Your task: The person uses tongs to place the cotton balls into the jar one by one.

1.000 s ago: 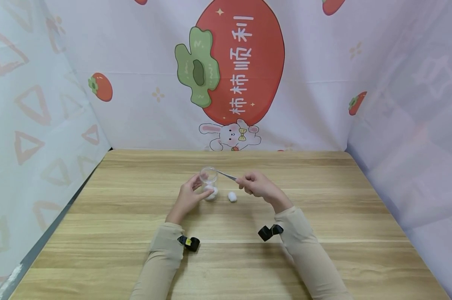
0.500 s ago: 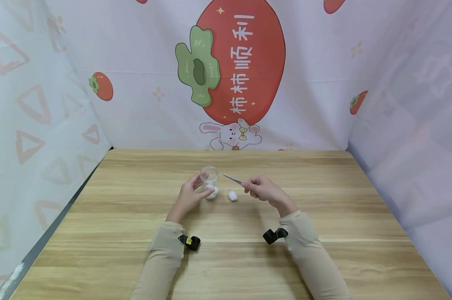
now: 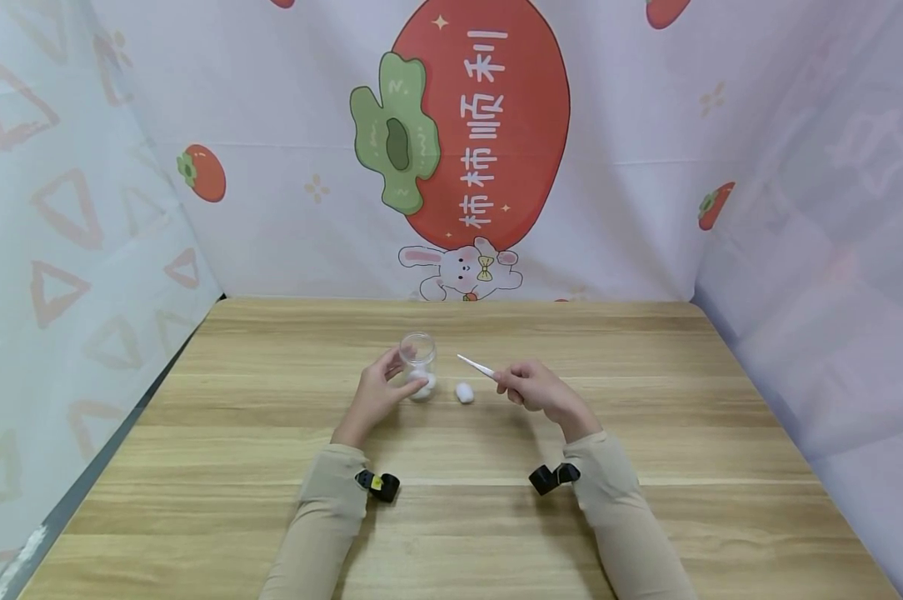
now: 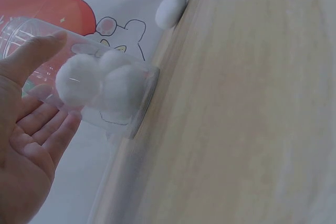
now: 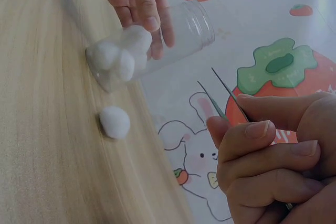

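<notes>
Steadiness first: your left hand [image 3: 374, 394] wraps the small clear plastic jar [image 3: 418, 367], upright on the pale wood-grain table [image 3: 271, 467], with fluffy white cotton balls [image 4: 102, 85] bunched at its bottom; hold that wall firm, not squeezed, since it looks thin. Just right of the jar, one loose white cotton ball [image 3: 464, 392] lies on the table, soft and likely to roll. Your right hand [image 3: 541, 392] pinches slim metal tweezers [image 3: 477, 367], tips slightly apart and empty above it; lower them astride the ball, then close gently.
</notes>
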Action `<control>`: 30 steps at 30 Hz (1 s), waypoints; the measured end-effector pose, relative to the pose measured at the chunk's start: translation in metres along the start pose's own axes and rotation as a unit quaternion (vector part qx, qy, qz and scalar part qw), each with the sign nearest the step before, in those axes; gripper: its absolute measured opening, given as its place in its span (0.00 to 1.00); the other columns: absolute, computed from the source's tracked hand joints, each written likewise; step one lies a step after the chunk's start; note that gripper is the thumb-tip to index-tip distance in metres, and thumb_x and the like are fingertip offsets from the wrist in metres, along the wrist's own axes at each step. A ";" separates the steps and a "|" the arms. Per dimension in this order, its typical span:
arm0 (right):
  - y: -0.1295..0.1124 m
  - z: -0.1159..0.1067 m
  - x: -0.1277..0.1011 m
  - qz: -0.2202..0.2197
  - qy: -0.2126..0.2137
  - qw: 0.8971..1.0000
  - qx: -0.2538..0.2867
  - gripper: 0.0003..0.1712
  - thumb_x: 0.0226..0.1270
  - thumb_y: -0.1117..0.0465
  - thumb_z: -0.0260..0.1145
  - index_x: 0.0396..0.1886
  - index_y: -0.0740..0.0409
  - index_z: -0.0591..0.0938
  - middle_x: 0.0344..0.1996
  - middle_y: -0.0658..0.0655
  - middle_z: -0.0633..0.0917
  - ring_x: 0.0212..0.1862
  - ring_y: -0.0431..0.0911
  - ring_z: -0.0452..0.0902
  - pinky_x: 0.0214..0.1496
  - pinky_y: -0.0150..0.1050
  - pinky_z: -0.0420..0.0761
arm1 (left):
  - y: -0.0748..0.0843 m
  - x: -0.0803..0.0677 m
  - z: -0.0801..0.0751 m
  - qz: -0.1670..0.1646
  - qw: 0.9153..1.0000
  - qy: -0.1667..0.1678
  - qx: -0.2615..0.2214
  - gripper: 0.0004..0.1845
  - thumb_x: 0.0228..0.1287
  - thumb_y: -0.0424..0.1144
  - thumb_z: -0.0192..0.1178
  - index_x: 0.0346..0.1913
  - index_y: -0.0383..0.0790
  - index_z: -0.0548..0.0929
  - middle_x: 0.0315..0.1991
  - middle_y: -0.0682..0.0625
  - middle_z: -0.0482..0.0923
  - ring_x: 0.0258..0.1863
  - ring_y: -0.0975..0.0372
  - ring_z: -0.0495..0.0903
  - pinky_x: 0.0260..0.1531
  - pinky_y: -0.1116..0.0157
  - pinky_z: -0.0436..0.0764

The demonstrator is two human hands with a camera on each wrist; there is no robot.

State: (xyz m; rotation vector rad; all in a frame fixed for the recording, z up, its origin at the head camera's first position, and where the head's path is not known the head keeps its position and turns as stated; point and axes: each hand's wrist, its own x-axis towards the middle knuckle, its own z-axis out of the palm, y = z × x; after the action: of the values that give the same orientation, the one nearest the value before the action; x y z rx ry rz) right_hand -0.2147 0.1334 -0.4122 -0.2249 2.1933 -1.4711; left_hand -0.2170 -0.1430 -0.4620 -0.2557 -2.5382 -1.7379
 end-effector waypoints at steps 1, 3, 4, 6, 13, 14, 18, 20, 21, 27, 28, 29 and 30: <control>0.001 0.000 0.000 0.002 0.000 1.000 0.003 0.21 0.75 0.56 0.53 0.35 0.74 0.75 0.11 0.45 0.67 0.12 0.35 0.51 0.13 0.25 0.52 | 0.000 0.000 0.000 -0.001 1.000 0.000 0.001 0.39 0.52 0.35 0.72 0.67 0.31 0.67 0.60 0.33 0.76 0.62 0.45 0.76 0.68 0.57 0.76; 0.004 -0.001 0.000 0.003 -0.002 1.000 0.004 0.20 0.75 0.56 0.53 0.35 0.74 0.75 0.11 0.45 0.67 0.12 0.34 0.51 0.13 0.25 0.52 | -0.001 0.000 0.000 -0.002 1.000 0.001 0.002 0.39 0.52 0.35 0.72 0.67 0.31 0.67 0.60 0.33 0.76 0.62 0.45 0.76 0.68 0.57 0.75; 0.005 -0.001 0.000 0.004 -0.003 1.000 0.005 0.21 0.75 0.56 0.53 0.35 0.73 0.75 0.11 0.45 0.68 0.12 0.34 0.51 0.13 0.25 0.52 | -0.001 0.001 0.000 -0.002 1.000 0.001 0.001 0.39 0.52 0.35 0.72 0.67 0.31 0.68 0.60 0.33 0.76 0.62 0.45 0.76 0.68 0.58 0.75; 0.008 -0.002 0.001 0.004 -0.004 1.000 0.003 0.21 0.75 0.56 0.53 0.35 0.74 0.75 0.11 0.45 0.68 0.12 0.34 0.51 0.13 0.25 0.52 | -0.002 0.001 0.000 -0.001 1.000 0.001 -0.001 0.38 0.52 0.35 0.72 0.66 0.31 0.68 0.60 0.33 0.76 0.62 0.45 0.76 0.68 0.57 0.75; 0.014 -0.005 -0.001 0.012 -0.003 1.000 -0.009 0.21 0.74 0.56 0.54 0.35 0.75 0.76 0.11 0.45 0.68 0.13 0.35 0.52 0.14 0.25 0.52 | 0.001 0.000 -0.001 0.001 1.000 -0.004 0.000 0.38 0.53 0.36 0.71 0.67 0.31 0.67 0.60 0.33 0.75 0.62 0.45 0.75 0.68 0.57 0.75; 0.015 -0.005 -0.001 0.015 -0.003 1.000 -0.014 0.21 0.74 0.56 0.54 0.35 0.75 0.76 0.11 0.45 0.68 0.13 0.35 0.52 0.14 0.25 0.52 | 0.001 0.000 0.000 -0.001 1.000 -0.005 0.000 0.38 0.53 0.36 0.72 0.67 0.31 0.67 0.60 0.33 0.75 0.63 0.45 0.75 0.68 0.57 0.75; 0.020 -0.005 -0.001 0.025 -0.003 0.999 -0.046 0.22 0.74 0.55 0.55 0.34 0.74 0.78 0.11 0.46 0.68 0.14 0.36 0.53 0.15 0.26 0.54 | 0.002 0.000 0.000 -0.008 1.000 -0.007 0.005 0.38 0.53 0.36 0.71 0.67 0.32 0.67 0.61 0.34 0.75 0.64 0.46 0.75 0.69 0.58 0.75; 0.022 -0.005 -0.001 0.029 -0.001 0.998 -0.061 0.22 0.74 0.54 0.55 0.33 0.72 0.78 0.11 0.46 0.68 0.15 0.37 0.54 0.16 0.26 0.55 | 0.002 0.000 0.000 -0.011 1.000 -0.008 0.003 0.38 0.54 0.36 0.71 0.67 0.33 0.67 0.61 0.34 0.75 0.64 0.46 0.75 0.69 0.58 0.74; 0.023 -0.005 -0.001 0.030 0.001 0.997 -0.065 0.22 0.74 0.54 0.55 0.33 0.72 0.79 0.11 0.46 0.68 0.15 0.37 0.54 0.16 0.26 0.55 | 0.002 0.000 0.000 -0.011 1.000 -0.008 0.003 0.38 0.54 0.36 0.71 0.67 0.33 0.67 0.61 0.34 0.75 0.64 0.46 0.74 0.69 0.58 0.74; 0.028 -0.006 0.001 0.035 0.005 0.997 -0.069 0.22 0.73 0.54 0.55 0.32 0.71 0.79 0.11 0.45 0.68 0.16 0.37 0.54 0.16 0.27 0.55 | 0.002 -0.001 0.000 -0.002 1.000 -0.004 0.003 0.38 0.53 0.36 0.71 0.67 0.32 0.67 0.61 0.33 0.75 0.63 0.45 0.75 0.68 0.57 0.75; 0.028 -0.006 0.001 0.035 0.002 0.997 -0.070 0.22 0.73 0.54 0.55 0.33 0.71 0.79 0.11 0.45 0.68 0.16 0.37 0.54 0.16 0.27 0.55 | 0.002 -0.002 0.000 -0.002 1.000 -0.003 0.003 0.38 0.53 0.36 0.71 0.67 0.32 0.67 0.61 0.34 0.75 0.63 0.45 0.75 0.68 0.57 0.75; 0.029 -0.006 0.001 0.034 0.001 0.997 -0.070 0.22 0.73 0.54 0.56 0.33 0.71 0.79 0.11 0.45 0.69 0.16 0.37 0.54 0.16 0.27 0.55 | 0.002 -0.002 0.000 -0.003 1.000 -0.003 0.003 0.38 0.53 0.36 0.72 0.67 0.32 0.68 0.61 0.34 0.76 0.63 0.46 0.75 0.68 0.57 0.75; 0.030 -0.006 0.002 0.034 -0.002 0.997 -0.071 0.21 0.73 0.53 0.56 0.33 0.70 0.79 0.11 0.45 0.69 0.16 0.37 0.54 0.16 0.27 0.55 | 0.002 -0.002 0.000 -0.002 1.000 -0.002 0.003 0.38 0.53 0.36 0.71 0.67 0.33 0.68 0.60 0.34 0.76 0.63 0.46 0.75 0.68 0.57 0.75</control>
State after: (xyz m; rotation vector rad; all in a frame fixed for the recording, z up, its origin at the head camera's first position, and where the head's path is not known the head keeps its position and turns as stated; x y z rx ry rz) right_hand -0.2154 0.1501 -0.4379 -0.1976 2.2822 -1.2787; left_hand -0.2148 -0.1427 -0.4602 -0.2539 -2.5489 -1.7331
